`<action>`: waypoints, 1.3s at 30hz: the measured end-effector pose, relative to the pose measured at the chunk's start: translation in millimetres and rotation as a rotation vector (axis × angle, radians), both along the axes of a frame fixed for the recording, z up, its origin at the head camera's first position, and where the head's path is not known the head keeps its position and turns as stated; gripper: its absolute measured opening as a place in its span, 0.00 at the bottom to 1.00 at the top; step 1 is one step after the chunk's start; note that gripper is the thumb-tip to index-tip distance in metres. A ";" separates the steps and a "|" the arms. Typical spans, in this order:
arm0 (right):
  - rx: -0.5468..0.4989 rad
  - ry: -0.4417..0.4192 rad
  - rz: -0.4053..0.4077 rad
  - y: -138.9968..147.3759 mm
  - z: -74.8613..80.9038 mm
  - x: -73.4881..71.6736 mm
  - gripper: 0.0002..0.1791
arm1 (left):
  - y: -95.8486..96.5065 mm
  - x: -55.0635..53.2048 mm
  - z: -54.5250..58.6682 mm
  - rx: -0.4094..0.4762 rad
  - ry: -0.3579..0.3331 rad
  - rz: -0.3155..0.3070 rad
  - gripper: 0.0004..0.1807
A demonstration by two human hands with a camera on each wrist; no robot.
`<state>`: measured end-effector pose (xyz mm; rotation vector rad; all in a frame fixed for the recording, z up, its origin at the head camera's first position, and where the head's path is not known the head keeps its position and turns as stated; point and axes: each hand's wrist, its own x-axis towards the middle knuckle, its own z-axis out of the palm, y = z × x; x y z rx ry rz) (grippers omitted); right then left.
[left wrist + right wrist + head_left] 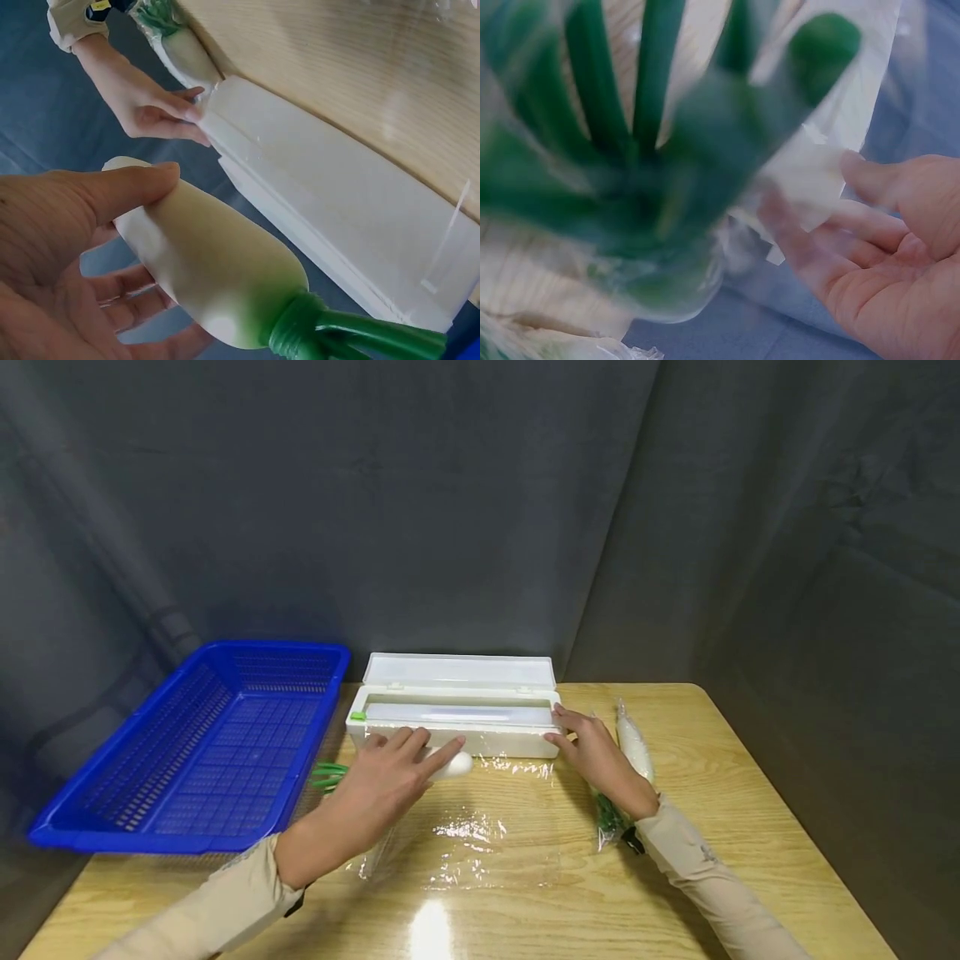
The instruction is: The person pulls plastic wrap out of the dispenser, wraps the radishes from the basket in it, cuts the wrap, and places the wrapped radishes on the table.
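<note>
My left hand (386, 781) holds a white radish (217, 259) with green stalks, thumb on one side and fingers on the other. The radish is over the front of a white cling film dispenser (450, 739), whose lid (459, 671) is raised at the back. A roll shows inside the dispenser. Clear cling film (472, 835) stretches from it over the table towards me. My right hand (600, 756) grips the dispenser's right end between thumb and fingers. Beside that hand lies a film-wrapped radish (635, 745); green leaves (660, 142) under film fill much of the right wrist view.
A blue plastic basket (300, 777) stands at the left of the wooden table (712, 827). Dark grey curtains (450, 510) hang behind and beside the table. A green slider (358, 716) sits at the dispenser's left end.
</note>
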<state>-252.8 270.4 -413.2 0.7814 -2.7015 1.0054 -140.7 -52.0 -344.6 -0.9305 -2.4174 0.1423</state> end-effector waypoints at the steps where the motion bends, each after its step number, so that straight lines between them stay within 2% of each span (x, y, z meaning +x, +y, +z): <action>1: 0.002 0.000 -0.001 0.0 -0.1 -0.1 0.22 | 1.0 0.2 -1.1 0.003 0.000 0.000 0.40; 10: 0.008 0.037 -0.009 -0.4 -0.2 -1.2 0.22 | 13.4 -0.8 -15.8 0.043 0.012 -0.033 0.38; 15: -0.004 0.019 -0.006 -2.1 0.3 -2.6 0.21 | 20.3 -2.7 -24.1 -0.004 0.007 -0.035 0.46; 20: -0.010 0.009 -0.014 -1.6 1.5 -2.2 0.21 | 26.9 -4.5 -30.1 -0.050 -0.002 -0.015 0.42; 26: -0.022 0.005 -0.018 0.8 0.5 -0.8 0.21 | 35.3 -1.8 -38.8 -0.096 -0.067 -0.043 0.39; 33: -0.037 0.013 -0.014 0.8 -0.4 -1.2 0.19 | 49.6 1.2 -54.0 -0.165 -0.116 -0.068 0.37; 39: -0.044 0.023 -0.008 0.9 -0.7 -1.4 0.19 | 59.1 2.2 -57.6 -0.170 -0.186 -0.061 0.36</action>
